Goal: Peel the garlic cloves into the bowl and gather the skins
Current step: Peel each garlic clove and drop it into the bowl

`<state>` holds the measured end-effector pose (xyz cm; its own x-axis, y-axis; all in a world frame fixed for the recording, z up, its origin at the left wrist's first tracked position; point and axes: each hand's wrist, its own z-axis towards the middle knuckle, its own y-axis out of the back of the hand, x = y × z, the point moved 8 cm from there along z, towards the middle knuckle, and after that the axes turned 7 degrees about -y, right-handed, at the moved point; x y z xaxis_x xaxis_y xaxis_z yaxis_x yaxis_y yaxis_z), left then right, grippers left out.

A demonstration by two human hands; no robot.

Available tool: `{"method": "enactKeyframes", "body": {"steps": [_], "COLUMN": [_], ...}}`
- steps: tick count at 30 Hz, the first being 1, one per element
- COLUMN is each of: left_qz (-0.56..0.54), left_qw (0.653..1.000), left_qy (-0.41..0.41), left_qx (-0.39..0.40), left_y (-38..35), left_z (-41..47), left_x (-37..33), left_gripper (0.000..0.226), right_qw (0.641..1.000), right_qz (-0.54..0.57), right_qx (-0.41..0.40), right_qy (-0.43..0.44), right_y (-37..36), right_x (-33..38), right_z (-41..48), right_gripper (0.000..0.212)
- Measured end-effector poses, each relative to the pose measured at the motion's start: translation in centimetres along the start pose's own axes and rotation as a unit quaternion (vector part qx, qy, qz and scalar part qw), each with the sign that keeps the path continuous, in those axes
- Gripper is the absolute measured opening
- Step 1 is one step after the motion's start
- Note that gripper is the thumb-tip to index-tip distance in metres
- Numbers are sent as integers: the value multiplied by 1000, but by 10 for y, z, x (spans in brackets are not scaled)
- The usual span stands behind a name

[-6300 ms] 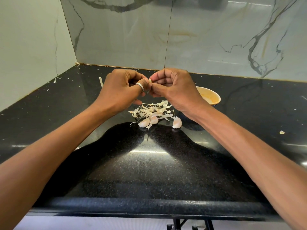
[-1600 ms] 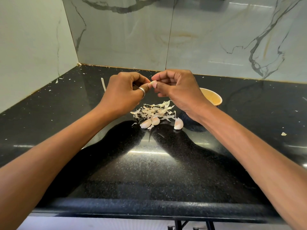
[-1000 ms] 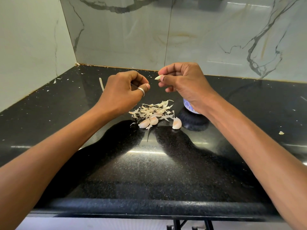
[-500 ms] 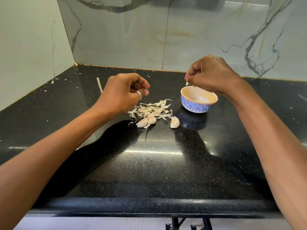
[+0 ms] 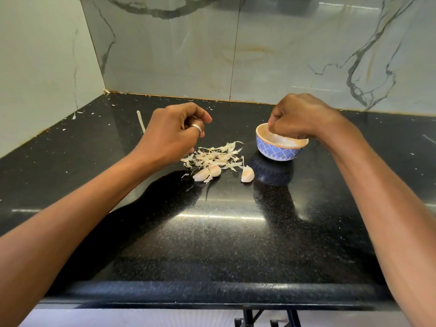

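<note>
A small blue-patterned bowl [image 5: 276, 152] stands on the black counter, right of centre. My right hand [image 5: 299, 116] hangs over it with its bunched fingertips dipped inside the rim; the garlic clove it pinched is hidden by the fingers. My left hand [image 5: 174, 133], with a ring on one finger, hovers curled above the left end of a pile of garlic skins [image 5: 217, 154], and nothing shows in it. Two unpeeled cloves [image 5: 207, 172] lie together at the pile's near edge. A third clove [image 5: 247, 174] lies just left of the bowl.
A long strip of skin [image 5: 140, 121] lies behind my left hand, and small flakes dot the counter's far left. Marble walls [image 5: 165, 55] close the back and left sides. The counter's rounded front edge [image 5: 212, 291] runs below my forearms.
My right hand has carried the peeled clove from beside my left hand to the right and lowered it into the bowl. My left hand has stayed over the skins.
</note>
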<state>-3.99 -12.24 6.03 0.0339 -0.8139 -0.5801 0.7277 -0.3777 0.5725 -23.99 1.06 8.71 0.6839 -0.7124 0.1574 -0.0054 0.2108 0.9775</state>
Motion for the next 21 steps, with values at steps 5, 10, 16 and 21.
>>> {"method": "enactKeyframes", "body": {"steps": [5,10,16,21], "left_qz": [-3,18,35,65], "left_qw": [1000,1000,999,997], "left_qy": [8,-10,-15,-3], "left_qx": [18,18,2,-40], "left_y": [-2,-3,0,9], "left_z": [-1,-1,-1,2], "left_x": [0,-3,-2,3], "left_gripper": [32,28,12,25], "right_qw": [1000,1000,984,955], "right_qz": [-16,-13,105,184], "right_qx": [11,-1,-89,-35], "right_qy": [3,-2,114,228], "right_y": [-3,-4,14,9], "right_x": [1,2,26,64], "right_z": [0,-2,-10,-35], "right_gripper": [23,23,13,4]}}
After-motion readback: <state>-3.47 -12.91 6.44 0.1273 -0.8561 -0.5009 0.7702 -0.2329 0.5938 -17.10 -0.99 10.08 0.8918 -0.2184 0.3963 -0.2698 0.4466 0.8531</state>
